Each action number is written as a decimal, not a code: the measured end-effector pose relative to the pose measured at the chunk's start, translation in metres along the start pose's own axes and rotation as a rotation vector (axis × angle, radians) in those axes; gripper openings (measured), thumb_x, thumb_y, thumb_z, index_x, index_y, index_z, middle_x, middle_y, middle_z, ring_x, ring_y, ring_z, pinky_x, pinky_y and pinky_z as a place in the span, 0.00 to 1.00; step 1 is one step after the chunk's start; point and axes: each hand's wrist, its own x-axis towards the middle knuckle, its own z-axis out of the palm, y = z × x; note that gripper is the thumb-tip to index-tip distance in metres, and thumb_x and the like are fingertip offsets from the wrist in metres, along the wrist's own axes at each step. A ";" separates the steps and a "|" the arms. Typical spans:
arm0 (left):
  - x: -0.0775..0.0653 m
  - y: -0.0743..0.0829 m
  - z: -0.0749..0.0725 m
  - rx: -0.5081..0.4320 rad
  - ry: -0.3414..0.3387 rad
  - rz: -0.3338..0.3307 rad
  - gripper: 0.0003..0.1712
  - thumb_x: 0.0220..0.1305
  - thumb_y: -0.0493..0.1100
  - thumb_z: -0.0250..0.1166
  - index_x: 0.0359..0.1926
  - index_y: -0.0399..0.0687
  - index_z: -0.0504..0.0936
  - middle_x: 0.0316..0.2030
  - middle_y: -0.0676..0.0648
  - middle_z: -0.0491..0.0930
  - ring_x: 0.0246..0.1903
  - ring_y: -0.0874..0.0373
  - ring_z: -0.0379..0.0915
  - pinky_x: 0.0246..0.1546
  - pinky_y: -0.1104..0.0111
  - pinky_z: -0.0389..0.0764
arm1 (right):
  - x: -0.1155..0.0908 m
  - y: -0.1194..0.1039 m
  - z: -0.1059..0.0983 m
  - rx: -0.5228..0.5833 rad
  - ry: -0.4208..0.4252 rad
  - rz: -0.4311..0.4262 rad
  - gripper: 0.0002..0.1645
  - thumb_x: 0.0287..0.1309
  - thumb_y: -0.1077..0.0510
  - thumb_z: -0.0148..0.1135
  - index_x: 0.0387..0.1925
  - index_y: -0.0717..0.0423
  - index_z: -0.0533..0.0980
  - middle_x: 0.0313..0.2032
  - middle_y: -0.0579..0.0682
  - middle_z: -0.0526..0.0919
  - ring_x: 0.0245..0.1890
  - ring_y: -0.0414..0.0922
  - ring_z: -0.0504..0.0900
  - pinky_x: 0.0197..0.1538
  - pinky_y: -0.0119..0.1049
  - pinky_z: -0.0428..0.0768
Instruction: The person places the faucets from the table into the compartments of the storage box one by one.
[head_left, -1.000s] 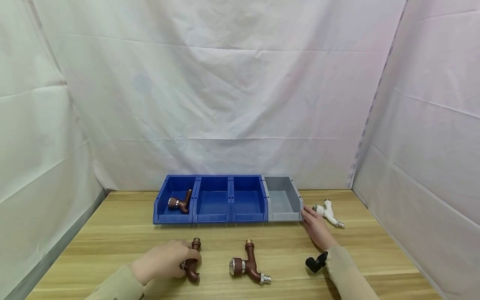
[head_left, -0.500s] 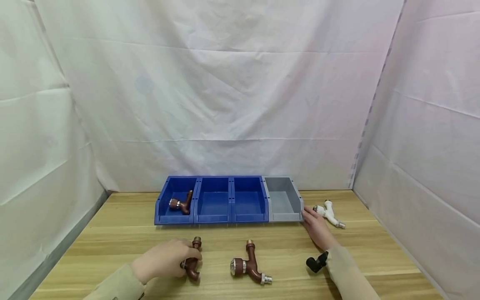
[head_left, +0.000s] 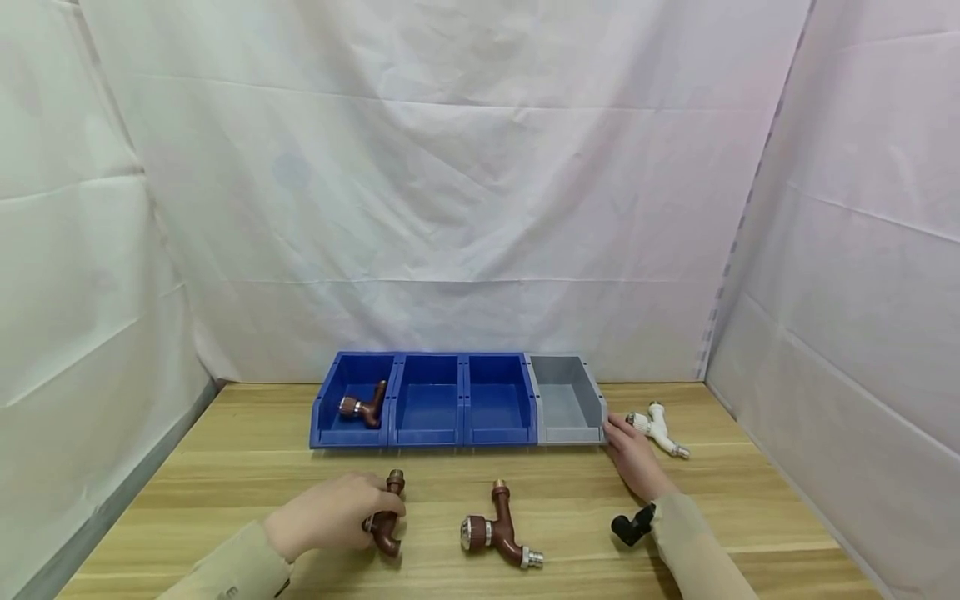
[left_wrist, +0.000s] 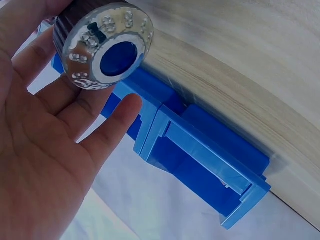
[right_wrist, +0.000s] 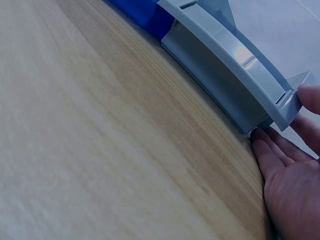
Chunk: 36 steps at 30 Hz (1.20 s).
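In the head view, my left hand (head_left: 333, 512) grips a brown faucet (head_left: 387, 533) low over the near left of the table; whether it touches the wood I cannot tell. Its round knob with a silvery face (left_wrist: 107, 47) shows in the left wrist view, with fingers curled behind it. My right hand (head_left: 637, 458) holds the front right corner of the grey bin (head_left: 573, 433), thumb at the lip and fingers along the outer side in the right wrist view. A second brown faucet (head_left: 504, 533) lies on the table between the hands.
Several blue bins (head_left: 426, 436) stand joined in a row left of the grey one. Another brown faucet (head_left: 367, 411) lies in the leftmost. A white faucet (head_left: 658, 429) is right of my right hand, and a black fitting (head_left: 632, 527) shows by the right sleeve.
My left hand and its faucet have shifted very slightly away from me and to the right. The right hand stays on the grey bin's corner.
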 end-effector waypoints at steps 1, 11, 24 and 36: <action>0.000 0.000 0.000 0.000 -0.002 -0.002 0.24 0.40 0.31 0.73 0.41 0.58 0.85 0.35 0.60 0.78 0.35 0.67 0.73 0.38 0.67 0.79 | 0.000 0.000 0.000 -0.004 0.001 0.001 0.38 0.76 0.56 0.43 0.74 0.67 0.41 0.75 0.61 0.41 0.73 0.51 0.44 0.71 0.42 0.50; 0.001 0.000 -0.003 0.008 0.024 0.023 0.22 0.42 0.33 0.74 0.40 0.58 0.84 0.34 0.61 0.77 0.33 0.67 0.73 0.35 0.68 0.78 | -0.002 -0.003 0.001 -0.004 -0.005 -0.004 0.39 0.76 0.55 0.43 0.74 0.68 0.39 0.75 0.62 0.39 0.73 0.52 0.43 0.71 0.43 0.48; 0.001 -0.001 -0.007 0.024 0.034 0.057 0.23 0.41 0.31 0.73 0.41 0.56 0.84 0.34 0.61 0.78 0.34 0.67 0.73 0.36 0.69 0.78 | -0.003 -0.004 0.002 0.003 -0.017 -0.005 0.38 0.76 0.56 0.43 0.74 0.68 0.40 0.75 0.62 0.40 0.73 0.51 0.43 0.72 0.43 0.48; 0.001 0.000 -0.012 0.026 0.023 0.058 0.23 0.42 0.33 0.74 0.42 0.55 0.85 0.35 0.60 0.77 0.34 0.67 0.73 0.36 0.70 0.78 | -0.003 -0.002 0.001 0.000 -0.016 0.001 0.38 0.76 0.56 0.42 0.74 0.68 0.38 0.75 0.63 0.39 0.73 0.53 0.42 0.71 0.44 0.48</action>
